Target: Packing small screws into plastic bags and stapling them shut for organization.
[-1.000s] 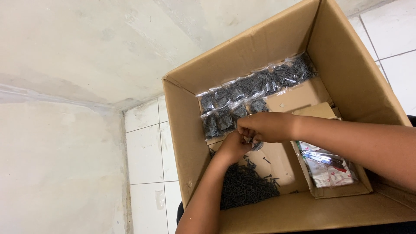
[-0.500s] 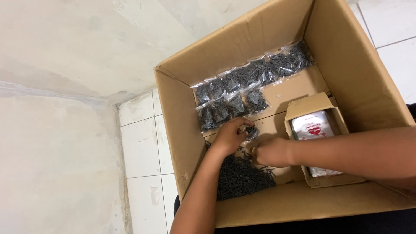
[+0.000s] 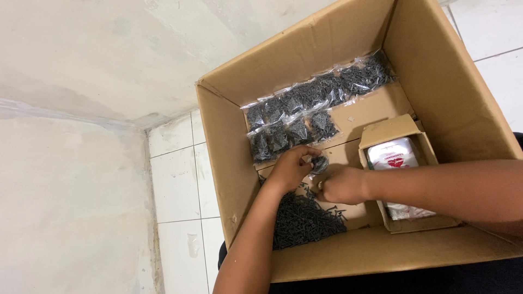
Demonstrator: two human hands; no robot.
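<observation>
A large open brown cardboard box (image 3: 430,81) fills most of the view, standing on a floor of white square tiles (image 3: 174,185) in the corner of a room with rough, off-white plastered walls (image 3: 81,65). Both forearms reach down into the box from the lower edge, the left one rising steeply from below, the right one coming in almost level from the right side.

Inside, along the far wall of the box, lie two rows of small clear plastic bags packed with black screws (image 3: 305,109). At the right stands a smaller open cardboard carton (image 3: 392,130) with a white plastic packet (red print on it) (image 3: 395,158) inside. Near the front lies a loose heap of black screws (image 3: 302,220) on the box bottom.

The left hand (image 3: 289,169) is curled, fingers pinching a small clear bag of black screws (image 3: 318,163) just above the heap. The right hand (image 3: 343,185) sits just beside it, closed into a loose fist; what it grips, if anything, cannot be told.
</observation>
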